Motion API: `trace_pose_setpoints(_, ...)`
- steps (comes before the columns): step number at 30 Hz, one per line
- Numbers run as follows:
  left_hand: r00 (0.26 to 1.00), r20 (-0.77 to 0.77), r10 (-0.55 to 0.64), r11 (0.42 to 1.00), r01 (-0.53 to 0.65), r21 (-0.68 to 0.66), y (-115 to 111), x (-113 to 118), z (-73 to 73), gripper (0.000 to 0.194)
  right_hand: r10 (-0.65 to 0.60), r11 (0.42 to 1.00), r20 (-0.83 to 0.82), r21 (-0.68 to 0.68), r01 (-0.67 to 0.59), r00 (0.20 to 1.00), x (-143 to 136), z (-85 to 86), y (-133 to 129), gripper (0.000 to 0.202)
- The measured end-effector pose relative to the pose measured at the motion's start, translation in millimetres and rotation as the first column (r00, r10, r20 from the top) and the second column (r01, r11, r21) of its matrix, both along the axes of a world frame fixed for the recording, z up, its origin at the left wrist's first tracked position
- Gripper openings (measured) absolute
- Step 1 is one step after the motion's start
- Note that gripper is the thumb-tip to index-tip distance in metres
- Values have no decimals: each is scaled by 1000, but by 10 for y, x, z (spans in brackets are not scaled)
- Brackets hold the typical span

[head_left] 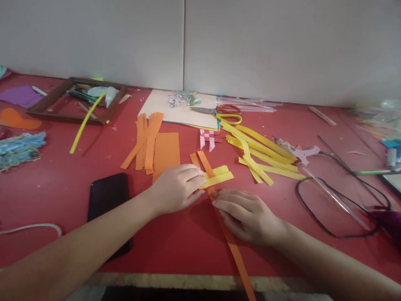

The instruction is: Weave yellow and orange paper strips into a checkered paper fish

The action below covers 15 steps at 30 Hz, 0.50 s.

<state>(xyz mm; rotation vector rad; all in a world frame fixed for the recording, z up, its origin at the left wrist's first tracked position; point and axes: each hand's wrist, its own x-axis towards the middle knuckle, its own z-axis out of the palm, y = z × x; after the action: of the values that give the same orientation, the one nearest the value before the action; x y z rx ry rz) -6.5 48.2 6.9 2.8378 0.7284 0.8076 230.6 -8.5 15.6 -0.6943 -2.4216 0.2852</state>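
Red table (pixel 175 246) meets a grey wall (pixel 94 37) at the back. Far left, a brown frame (pixel 50 96) lies near the wall. My left hand (pixel 178 186), fingers close together, touches the short yellow strips (pixel 221 177). Bare red shows between the phone (pixel 108 194) and the long orange strip (pixel 235 251), which goes past the front edge. My right hand (pixel 250 213) bends its fingers over that strip. I can't tell if either hand pinches. Right, a black cord (pixel 341 237) loops.

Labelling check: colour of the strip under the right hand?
Plain orange strip, no pattern visible; shows best in the head view.
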Motion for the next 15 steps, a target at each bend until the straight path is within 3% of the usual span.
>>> trace_pose_setpoints(8,1000,17,7,1000,-7,-11,-22,8,24,20,-17,1000,-7,11,17,1000,11,-44,51,28)
trace_pose_setpoints(12,1000,-8,25,1000,-24,12,-19,-3,7,22,-108,992,27,74,106,994,94,-49,247,25)
trace_pose_setpoints(15,997,-83,7,1000,-8,-13,-6,-54,16,33,-125,992,151,56,117,981,124,-22,458,28)
